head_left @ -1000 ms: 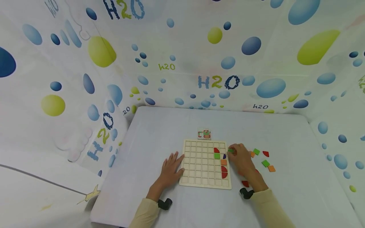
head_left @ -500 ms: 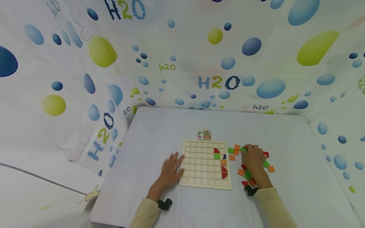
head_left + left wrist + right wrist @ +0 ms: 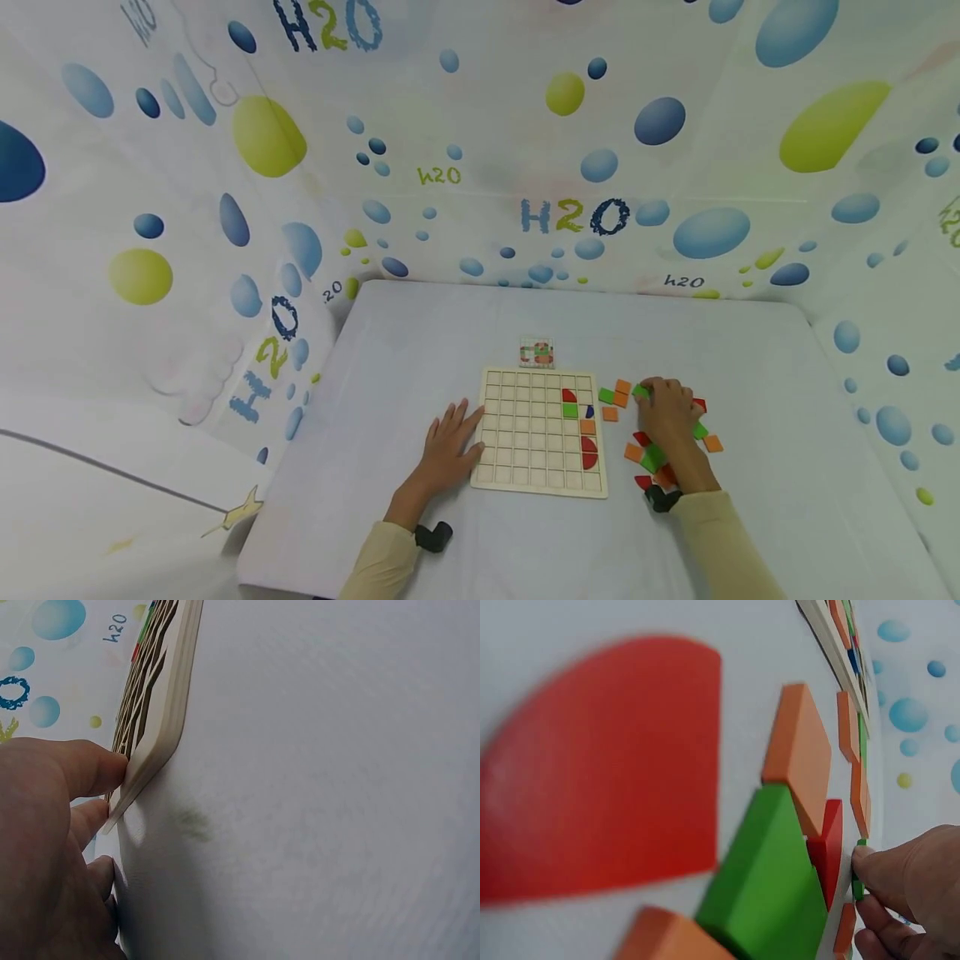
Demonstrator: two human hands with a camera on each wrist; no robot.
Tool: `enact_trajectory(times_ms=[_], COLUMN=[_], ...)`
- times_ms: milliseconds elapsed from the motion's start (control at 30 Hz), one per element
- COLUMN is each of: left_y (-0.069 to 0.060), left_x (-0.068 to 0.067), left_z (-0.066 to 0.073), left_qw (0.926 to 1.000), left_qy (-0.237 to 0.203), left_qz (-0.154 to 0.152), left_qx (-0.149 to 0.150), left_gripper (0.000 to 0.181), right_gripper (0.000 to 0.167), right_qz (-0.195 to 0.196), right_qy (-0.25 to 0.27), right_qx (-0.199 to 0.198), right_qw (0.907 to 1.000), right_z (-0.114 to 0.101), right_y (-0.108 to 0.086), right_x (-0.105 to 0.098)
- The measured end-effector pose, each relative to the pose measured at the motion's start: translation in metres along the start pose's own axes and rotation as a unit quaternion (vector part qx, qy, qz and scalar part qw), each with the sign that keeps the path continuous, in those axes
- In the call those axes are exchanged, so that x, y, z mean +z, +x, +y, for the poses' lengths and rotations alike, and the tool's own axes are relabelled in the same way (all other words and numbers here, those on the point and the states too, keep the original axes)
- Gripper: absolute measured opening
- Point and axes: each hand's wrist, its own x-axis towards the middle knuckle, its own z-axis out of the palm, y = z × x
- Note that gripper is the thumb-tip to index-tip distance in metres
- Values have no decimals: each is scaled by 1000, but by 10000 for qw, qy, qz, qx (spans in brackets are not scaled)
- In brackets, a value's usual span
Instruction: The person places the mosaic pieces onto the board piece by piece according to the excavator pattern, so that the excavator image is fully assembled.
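Note:
My left hand (image 3: 448,450) rests spread at the left edge of a wooden grid board (image 3: 525,433). In the left wrist view, its thumb and a finger touch the board's rim (image 3: 169,712). My right hand (image 3: 669,417) is among loose tiles right of the board, pinching a green tile (image 3: 859,874) between thumb and fingers. The board's right side holds a red quarter-round tile (image 3: 569,396), a green square (image 3: 570,410), a small blue piece (image 3: 589,412), an orange square (image 3: 587,427) and two more red quarter-rounds (image 3: 589,452).
A small pattern card (image 3: 537,352) lies behind the board. Orange squares (image 3: 622,387) and a green one (image 3: 606,396) lie just right of the board. More mixed tiles (image 3: 652,458) lie by my right wrist, and an orange square (image 3: 712,443) farther right.
My right hand has left a green tile beside the board's right edge and moved right to another green tile. In the last half second it has barely moved. The left hand stays put.

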Motion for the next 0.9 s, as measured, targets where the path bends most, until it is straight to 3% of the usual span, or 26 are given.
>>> enact_trajectory(times_ms=[333, 533, 667, 800, 900], left_y=[2, 1, -1, -1, -1], left_x=[2, 1, 0, 1, 1], left_z=[-2, -2, -1, -1, -1], left_qw=[9999, 9999, 9999, 9997, 9997], left_qy=[100, 135, 83, -15, -8], left_qz=[33, 47, 123, 184, 180], left_qx=[-10, 1, 86, 180, 191], left_gripper=[63, 62, 62, 63, 63], right_gripper=[35, 37, 38, 36, 30], right_qz=[-89, -28, -152, -531, -830], right_qy=[9, -30, 30, 233, 504], right_qx=[-204, -254, -689, -1270, -1467], right_qw=[9998, 9997, 9975, 9902, 9844], right_z=[0, -8, -21, -34, -45], right_y=[7, -2, -15, -29, -41], right_x=[-6, -6, -1, 5, 8])
